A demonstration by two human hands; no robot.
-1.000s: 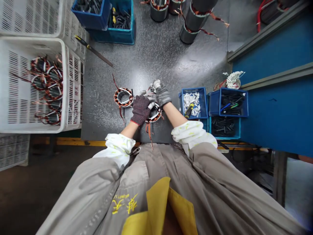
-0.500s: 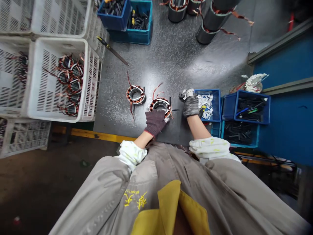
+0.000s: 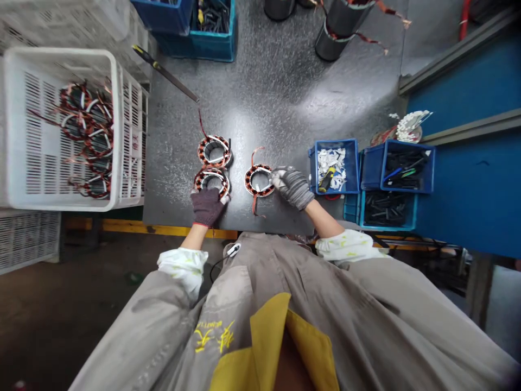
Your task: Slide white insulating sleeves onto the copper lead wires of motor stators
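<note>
Since the earlier view, a third wound stator [image 3: 211, 183] has joined the row near the front edge of the table [image 3: 260, 108], under the left hand [image 3: 207, 207], fingers seemingly curled over its rim. The right hand [image 3: 291, 187] presses closed fingers against another stator [image 3: 257, 181]; a far stator [image 3: 214, 151] lies done, more stators [image 3: 87, 142] remaining in the white crate [image 3: 61, 52].

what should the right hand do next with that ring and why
Probably close the right hand on the wound ring: its fingertips already touch the ring's edge, and the ring lies flat on the bench, not yet gripped.
</note>
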